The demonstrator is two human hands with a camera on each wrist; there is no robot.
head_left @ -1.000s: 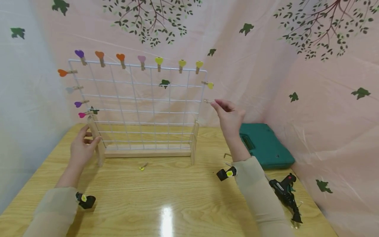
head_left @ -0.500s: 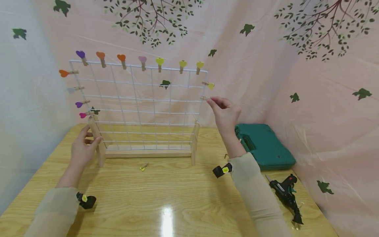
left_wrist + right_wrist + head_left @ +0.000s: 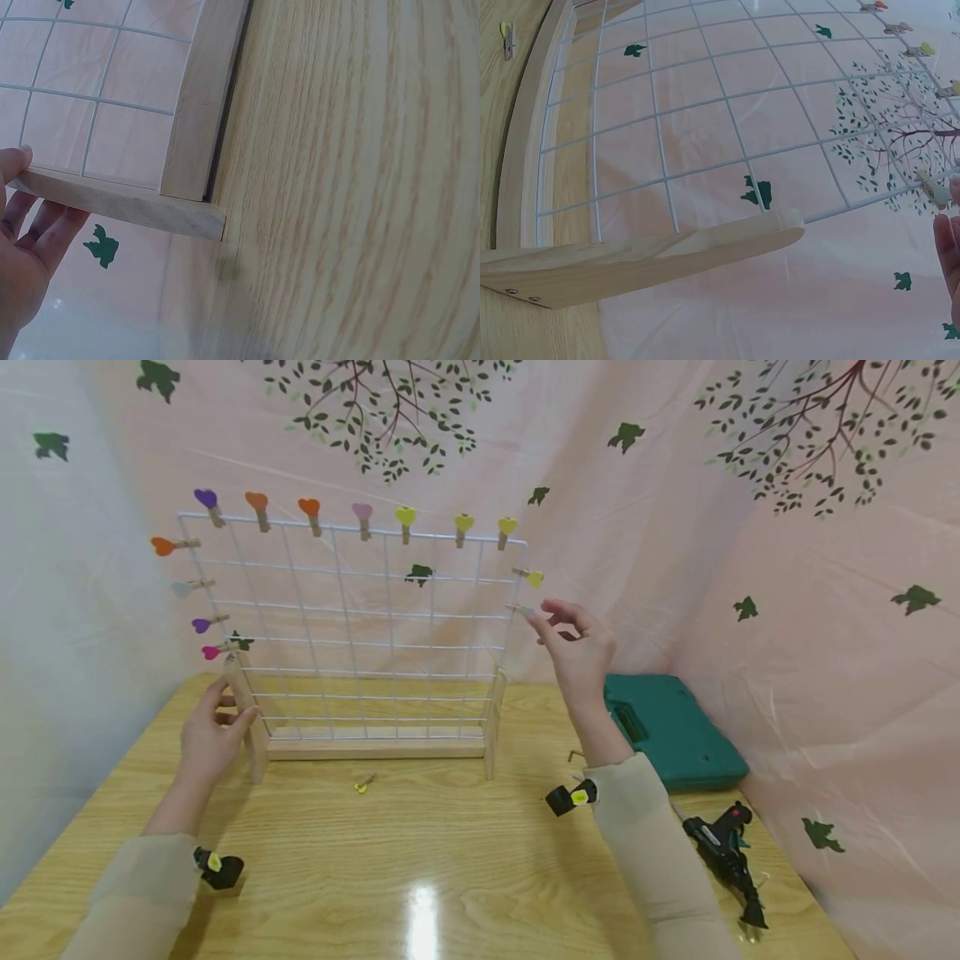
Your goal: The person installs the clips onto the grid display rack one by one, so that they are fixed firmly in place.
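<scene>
A white wire grid (image 3: 360, 610) stands upright in a wooden stand (image 3: 375, 748). My left hand (image 3: 208, 735) grips the stand's left post (image 3: 120, 201), thumb on one side and fingers on the other. On the grid's right edge sits a small wooden clothespin (image 3: 517, 607) with a pale heart, partly hidden by my right hand (image 3: 581, 652). The index finger of that hand is lifted away from the thumb, which is at the heart end. Just above is a clothespin with a yellow heart (image 3: 534, 578). Several more heart clothespins line the top and left edges.
A loose yellow-heart clothespin (image 3: 363, 784) lies on the wooden table (image 3: 330, 860) before the stand. At the right are a green case (image 3: 686, 735), a black glue gun (image 3: 727, 852) and a small hex key (image 3: 576, 753). A patterned cloth (image 3: 637, 527) hangs behind.
My right hand moved left to the grid's right edge with the pale-heart clothespin, which is now clipped there. Its fingers have since spread and drawn slightly right. The left hand stayed put.
</scene>
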